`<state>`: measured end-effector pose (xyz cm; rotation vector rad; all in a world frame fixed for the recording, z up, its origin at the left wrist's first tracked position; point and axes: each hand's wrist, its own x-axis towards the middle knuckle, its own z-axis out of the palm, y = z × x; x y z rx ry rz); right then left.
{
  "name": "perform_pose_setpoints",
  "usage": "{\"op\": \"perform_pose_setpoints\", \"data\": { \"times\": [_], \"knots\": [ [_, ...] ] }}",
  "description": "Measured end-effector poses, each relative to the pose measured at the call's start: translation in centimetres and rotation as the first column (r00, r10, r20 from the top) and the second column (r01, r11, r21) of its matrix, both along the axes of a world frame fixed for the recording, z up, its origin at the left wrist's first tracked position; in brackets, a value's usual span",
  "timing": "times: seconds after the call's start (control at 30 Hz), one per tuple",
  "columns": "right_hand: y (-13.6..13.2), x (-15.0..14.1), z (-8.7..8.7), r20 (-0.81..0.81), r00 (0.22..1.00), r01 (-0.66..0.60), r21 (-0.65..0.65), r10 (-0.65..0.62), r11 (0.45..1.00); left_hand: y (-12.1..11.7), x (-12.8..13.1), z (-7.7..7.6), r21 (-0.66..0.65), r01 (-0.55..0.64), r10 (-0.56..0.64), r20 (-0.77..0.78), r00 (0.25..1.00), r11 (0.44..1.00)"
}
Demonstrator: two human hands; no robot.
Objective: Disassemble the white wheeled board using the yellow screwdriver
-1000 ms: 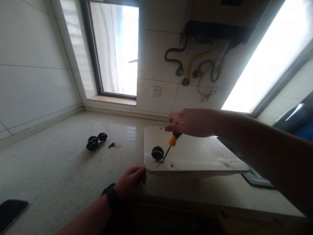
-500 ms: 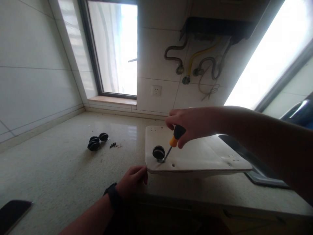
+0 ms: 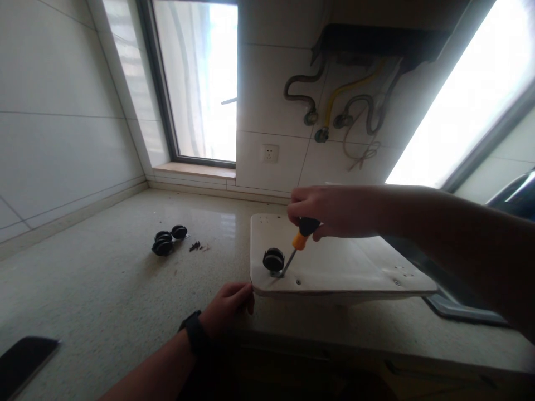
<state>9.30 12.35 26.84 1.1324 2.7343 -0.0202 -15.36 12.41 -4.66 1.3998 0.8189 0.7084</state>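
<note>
My right hand (image 3: 315,209) is closed around the black and yellow handle of a screwdriver (image 3: 299,240). Its shaft slants down to the metal plate of a black caster wheel (image 3: 273,259), at the near left corner of a white board (image 3: 343,267). The screw under the tip is too small to make out. My left hand (image 3: 232,301), with a dark band on the wrist, pinches the board's left corner between thumb and fingers. Screw holes show at the board's other corners.
Several loose black casters (image 3: 163,243) lie on the speckled countertop (image 3: 104,289), beside a small pile of dark screws (image 3: 195,246). A dark flat object (image 3: 27,362) is at the lower left. A sink edge (image 3: 463,312) borders the board's right. Pipes (image 3: 334,106) hang on the wall behind.
My right hand and the screwdriver handle have tilted slightly, with the tip still at the caster plate. The whole view has shifted a little. My left hand keeps its hold on the corner.
</note>
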Motion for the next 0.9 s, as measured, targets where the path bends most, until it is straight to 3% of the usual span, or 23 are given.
{"op": "perform_pose_setpoints", "data": {
  "times": [0.13,0.27,0.37,0.43,0.5,0.73,0.8,0.9],
  "knots": [
    [-1.3,-0.6,0.3,-0.120,0.989,0.084,-0.029,-0.087,0.996,0.1,-0.1,-0.3,-0.010,0.006,-0.006,0.014,1.000,1.000],
    [-1.5,-0.6,0.5,-0.150,0.928,0.319,-0.153,-0.341,0.935,0.2,-0.2,-0.7,0.003,0.017,-0.017,0.022,1.000,1.000],
    [-0.4,0.6,-0.3,-0.060,0.900,0.433,0.003,-0.432,0.901,0.3,-0.2,-0.6,0.010,0.031,-0.031,0.026,0.999,0.999],
    [0.5,1.5,-0.9,0.023,0.913,0.402,0.122,-0.408,0.907,0.3,-0.2,-0.5,0.007,0.040,-0.041,0.033,0.999,0.999],
    [1.0,2.1,-1.2,0.089,0.936,0.326,0.148,-0.341,0.934,0.2,-0.2,-0.4,0.000,0.041,-0.041,0.032,0.999,0.999],
    [-0.1,1.1,0.7,-0.009,0.997,0.076,-0.018,-0.076,0.997,0.1,-0.2,-0.3,-0.020,0.032,-0.031,0.025,0.999,0.999],
    [-0.3,0.9,0.5,-0.027,0.996,0.085,-0.031,-0.086,0.996,0.2,-0.2,-0.3,-0.022,0.028,-0.027,0.026,0.999,0.999],
    [0.0,1.3,-0.6,-0.060,0.967,0.251,0.113,-0.246,0.961,0.2,-0.2,-0.2,-0.021,0.025,-0.025,0.021,0.999,0.999]
  ]
}}
